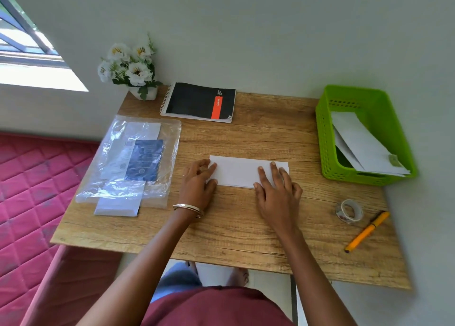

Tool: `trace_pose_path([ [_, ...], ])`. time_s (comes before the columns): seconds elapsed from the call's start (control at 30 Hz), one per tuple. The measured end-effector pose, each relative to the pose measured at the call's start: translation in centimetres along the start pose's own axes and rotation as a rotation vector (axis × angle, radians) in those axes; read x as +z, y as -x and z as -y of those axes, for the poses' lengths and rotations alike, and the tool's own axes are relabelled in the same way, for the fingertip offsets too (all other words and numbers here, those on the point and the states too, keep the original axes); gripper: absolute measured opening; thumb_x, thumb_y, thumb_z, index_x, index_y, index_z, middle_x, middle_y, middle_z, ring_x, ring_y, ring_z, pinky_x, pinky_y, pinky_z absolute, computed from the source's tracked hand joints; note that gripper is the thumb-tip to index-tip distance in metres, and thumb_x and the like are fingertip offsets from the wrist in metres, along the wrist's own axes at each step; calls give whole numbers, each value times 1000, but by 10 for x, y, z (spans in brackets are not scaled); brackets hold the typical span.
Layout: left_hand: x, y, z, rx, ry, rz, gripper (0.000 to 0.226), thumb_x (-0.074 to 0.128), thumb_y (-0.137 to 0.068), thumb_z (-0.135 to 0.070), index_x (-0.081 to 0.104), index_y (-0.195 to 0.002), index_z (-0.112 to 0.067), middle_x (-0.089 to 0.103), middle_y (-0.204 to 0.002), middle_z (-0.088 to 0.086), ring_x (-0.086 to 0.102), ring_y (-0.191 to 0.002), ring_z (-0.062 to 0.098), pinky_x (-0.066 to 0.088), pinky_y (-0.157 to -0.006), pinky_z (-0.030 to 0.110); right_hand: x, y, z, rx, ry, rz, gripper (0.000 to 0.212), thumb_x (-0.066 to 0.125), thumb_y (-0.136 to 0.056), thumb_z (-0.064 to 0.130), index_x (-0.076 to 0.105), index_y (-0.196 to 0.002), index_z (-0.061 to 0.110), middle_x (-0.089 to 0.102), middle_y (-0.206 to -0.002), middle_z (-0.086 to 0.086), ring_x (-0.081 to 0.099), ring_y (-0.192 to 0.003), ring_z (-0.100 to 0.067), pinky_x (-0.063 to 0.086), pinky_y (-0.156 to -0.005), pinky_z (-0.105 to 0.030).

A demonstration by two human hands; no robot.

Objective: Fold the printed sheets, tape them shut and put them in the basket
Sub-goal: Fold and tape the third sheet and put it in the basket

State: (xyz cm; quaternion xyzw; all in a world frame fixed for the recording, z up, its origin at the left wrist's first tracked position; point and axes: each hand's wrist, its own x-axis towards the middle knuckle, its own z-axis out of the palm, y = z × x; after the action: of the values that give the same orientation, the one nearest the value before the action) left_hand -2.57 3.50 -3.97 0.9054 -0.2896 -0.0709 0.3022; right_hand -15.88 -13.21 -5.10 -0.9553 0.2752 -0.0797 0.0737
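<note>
On folded sheet point(242, 171), both hands' fingers point(264, 175) flat — pressing

Open path: bare tabletop point(258, 133) at 12 o'clock of the folded sheet point(242, 171), reaching toward the basket point(327, 138) at 2 o'clock.
Left side: plastic sleeve point(128, 158) at 9 o'clock.
Far edge: notebook point(199, 102) and flower pot point(145, 93) at 11 o'clock.
Near right: tape roll point(348, 211) and pen point(366, 232) at 4 o'clock.
</note>
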Motion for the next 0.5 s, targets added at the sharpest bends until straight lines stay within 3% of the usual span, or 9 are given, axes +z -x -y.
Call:
trace_pose_path([
  [0.17,-21,18,6,9,169,28,39,65,-83,-13,60,-122,-18,46,-137,-3,48,-117,13,40,-93,21,2,0,0,-3,-14,-2,51,31,-94,49,52,-134,27,46,-145,-6,40,-132,-27,25,-94,-42],
  [0.33,-65,49,37,120,100,-125,26,68,-79,-7,70,-102,-20,64,-109,-3,57,-98,14,45,-81,25,-2,3,19,26,-55,-142,51,34,-93,49,60,-125,20,50,-141,-8,35,-129,-24,22,-90,-41],
  [0.43,-91,65,73,85,7,-291,18,70,-75,-4,73,-90,-15,67,-90,2,57,-85,21,37,-76,21,-7,9,60,-70,-204,-246,41,43,-91,43,67,-114,18,59,-129,-6,39,-122,-22,27,-89,-43],
  [0.5,-108,75,101,17,-52,-358,15,65,-74,-12,73,-86,-15,66,-86,3,56,-80,25,38,-73,25,-8,11,98,-241,-312,-231,35,48,-88,37,68,-109,18,63,-119,-3,42,-115,-20,34,-84,-43],
])
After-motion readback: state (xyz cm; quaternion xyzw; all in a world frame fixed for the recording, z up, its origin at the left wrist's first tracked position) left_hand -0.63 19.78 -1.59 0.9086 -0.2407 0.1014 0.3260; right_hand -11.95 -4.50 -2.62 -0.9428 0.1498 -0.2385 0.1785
